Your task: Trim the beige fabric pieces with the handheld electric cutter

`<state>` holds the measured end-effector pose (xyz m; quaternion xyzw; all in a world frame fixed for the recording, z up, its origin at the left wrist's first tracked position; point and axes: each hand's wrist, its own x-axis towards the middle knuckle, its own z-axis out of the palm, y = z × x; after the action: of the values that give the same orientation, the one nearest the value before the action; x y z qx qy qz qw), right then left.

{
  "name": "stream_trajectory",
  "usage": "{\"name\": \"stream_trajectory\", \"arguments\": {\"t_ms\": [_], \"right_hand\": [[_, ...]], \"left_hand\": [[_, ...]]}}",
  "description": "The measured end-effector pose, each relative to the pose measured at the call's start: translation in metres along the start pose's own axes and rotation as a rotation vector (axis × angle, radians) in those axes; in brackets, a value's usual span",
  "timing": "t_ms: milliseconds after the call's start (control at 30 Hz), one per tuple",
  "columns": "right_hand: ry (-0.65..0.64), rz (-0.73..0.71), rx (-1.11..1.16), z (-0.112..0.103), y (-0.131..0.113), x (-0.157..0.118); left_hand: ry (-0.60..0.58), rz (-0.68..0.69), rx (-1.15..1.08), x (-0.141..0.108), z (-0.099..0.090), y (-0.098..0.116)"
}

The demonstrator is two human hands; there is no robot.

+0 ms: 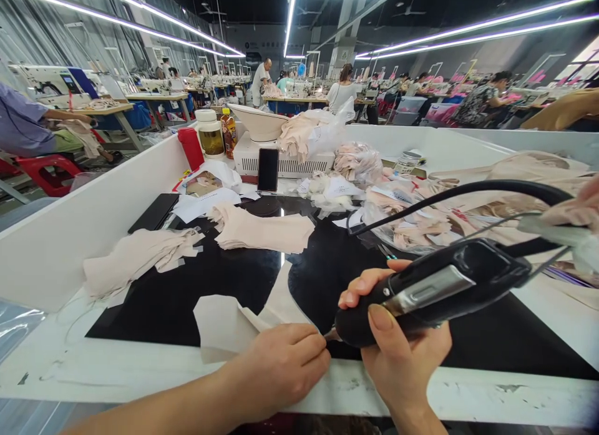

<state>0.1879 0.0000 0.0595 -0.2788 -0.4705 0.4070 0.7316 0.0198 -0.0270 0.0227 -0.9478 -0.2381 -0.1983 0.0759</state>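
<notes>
My right hand is wrapped around a black corded handheld tool with a silver plate on its side. The tool's narrow metal tip points left, close to my left hand. With fingers closed, my left hand pinches the edge of a pale beige fabric piece, which lies partly folded on the black board. Whether the tip touches the cloth is hard to tell. Beyond the hands lies a stack of beige fabric pieces, with another stack to its left.
A phone leans against a white scale at the back. A red cup, a jar and a bottle stand beside it. Bagged fabric piles up on the right, under the tool's cable. White walls edge the table.
</notes>
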Motion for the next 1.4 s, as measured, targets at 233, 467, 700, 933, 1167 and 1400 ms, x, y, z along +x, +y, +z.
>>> {"name": "stream_trajectory", "arguments": {"t_ms": [233, 467, 700, 933, 1167, 1400], "right_hand": [[0.005, 0.010, 0.024, 0.003, -0.001, 0.000], [0.015, 0.018, 0.012, 0.000, 0.001, -0.001], [-0.011, 0.002, 0.001, 0.000, 0.000, -0.001], [-0.013, 0.012, -0.012, -0.002, 0.000, 0.000], [-0.001, 0.011, -0.025, -0.001, 0.000, 0.001], [0.025, 0.010, -0.059, 0.002, -0.003, 0.003]], "left_hand": [[-0.024, -0.013, 0.035, -0.014, 0.018, -0.012], [-0.024, -0.056, 0.080, -0.019, 0.019, -0.012], [-0.041, -0.034, 0.114, -0.020, 0.015, -0.011], [0.010, -0.102, 0.068, -0.022, 0.014, -0.009], [-0.008, -0.192, 0.034, -0.025, 0.010, -0.006], [-0.060, -0.226, -0.007, -0.024, 0.006, -0.004]]}}
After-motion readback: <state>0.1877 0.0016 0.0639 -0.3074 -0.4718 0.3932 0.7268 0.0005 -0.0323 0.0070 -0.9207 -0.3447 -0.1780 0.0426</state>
